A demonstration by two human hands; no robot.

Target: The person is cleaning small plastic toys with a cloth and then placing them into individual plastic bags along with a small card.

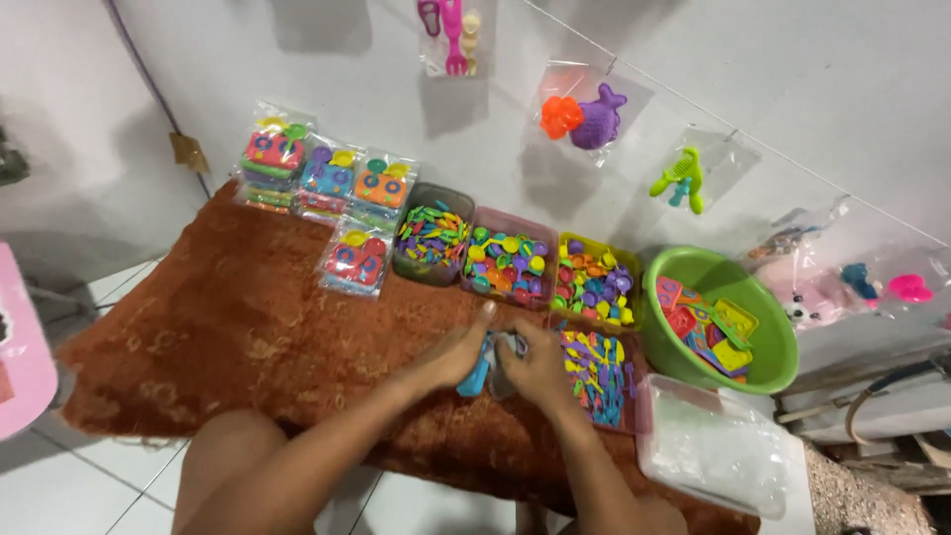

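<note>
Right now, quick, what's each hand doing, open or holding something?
Left hand: closed on a blue toy piece.
Right hand: fingers curled on the same small bundle; what it grips cannot be told.

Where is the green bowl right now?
In the head view, the green bowl sits at the right end of the brown rug, beside the yellow tray and behind the clear tub.

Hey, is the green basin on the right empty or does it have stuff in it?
Partly filled. The green basin holds a loose pile of flat coloured plastic toy pieces on its bottom, with much of its inner wall bare above them.
</note>
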